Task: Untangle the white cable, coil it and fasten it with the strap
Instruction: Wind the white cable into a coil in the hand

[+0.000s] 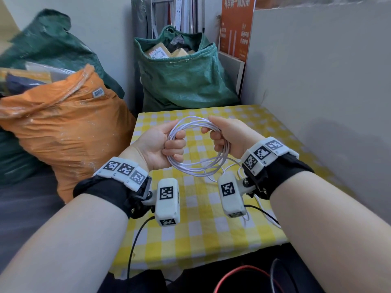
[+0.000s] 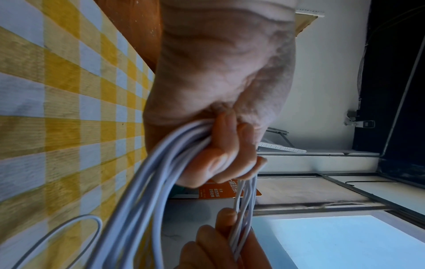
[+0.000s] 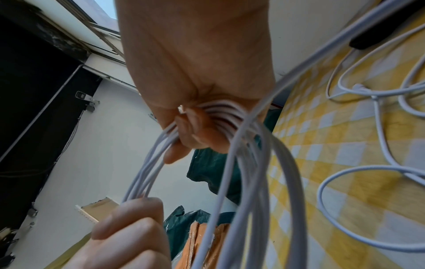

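Note:
The white cable (image 1: pixel 196 166) is wound into a round coil of several loops, held in the air above the yellow-checked table (image 1: pixel 211 229). My left hand (image 1: pixel 167 142) grips the coil's left side, fingers curled round the bundle (image 2: pixel 174 163). My right hand (image 1: pixel 224 134) grips its right side, fingers wrapped round the strands (image 3: pixel 220 116). Loose cable (image 3: pixel 379 163) trails from the coil onto the cloth near my right wrist, with a plug end (image 3: pixel 358 87) lying there. A dark object (image 3: pixel 377 36) lies on the cloth's edge; whether it is the strap I cannot tell.
An orange sack (image 1: pixel 63 127) stands left of the table and a green sack of parcels (image 1: pixel 182 70) behind it. A grey board (image 1: pixel 317 81) walls the right side. Black and red wires (image 1: pixel 243 273) hang at the near edge.

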A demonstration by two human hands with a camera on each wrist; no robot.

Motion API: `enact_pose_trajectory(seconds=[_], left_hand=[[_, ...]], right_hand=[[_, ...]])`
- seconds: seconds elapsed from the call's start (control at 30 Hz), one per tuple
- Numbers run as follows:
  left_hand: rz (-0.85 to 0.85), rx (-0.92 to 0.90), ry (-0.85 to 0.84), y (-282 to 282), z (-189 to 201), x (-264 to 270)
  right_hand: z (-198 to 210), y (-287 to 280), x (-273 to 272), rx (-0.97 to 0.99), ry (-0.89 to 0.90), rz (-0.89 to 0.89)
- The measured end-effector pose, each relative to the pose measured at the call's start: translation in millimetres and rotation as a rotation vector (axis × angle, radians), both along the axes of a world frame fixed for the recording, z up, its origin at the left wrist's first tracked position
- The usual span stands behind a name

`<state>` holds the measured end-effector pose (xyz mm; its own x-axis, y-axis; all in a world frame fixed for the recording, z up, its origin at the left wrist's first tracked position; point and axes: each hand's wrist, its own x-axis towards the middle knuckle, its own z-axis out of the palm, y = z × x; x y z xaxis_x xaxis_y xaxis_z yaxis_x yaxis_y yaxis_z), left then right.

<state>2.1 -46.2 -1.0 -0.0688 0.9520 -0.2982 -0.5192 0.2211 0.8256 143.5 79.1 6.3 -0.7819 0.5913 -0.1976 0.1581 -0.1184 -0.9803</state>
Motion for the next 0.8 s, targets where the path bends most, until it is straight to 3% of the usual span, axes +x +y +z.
enact_pose_trajectory(seconds=[0.37, 0.53, 0.63, 0.8], left_hand=[[0.008, -0.001, 0.039, 6.3, 4.8, 4.4], [0.163, 0.073, -0.034, 10.5, 4.7, 2.5], [0.28, 0.1, -0.133, 11.1, 3.8, -3.6], [0.435, 0.173, -0.263, 10.5, 0.6, -9.4]], right_hand=[[1.4, 0.8, 2.9, 0.163, -0.053, -0.022], [-3.9, 6.6, 8.5, 0.232, -0.335, -0.02], [-6.2, 6.8, 12.5, 0.196, -0.405, -0.012], [-6.6, 8.2, 14.6, 0.421, -0.484, 0.055]])
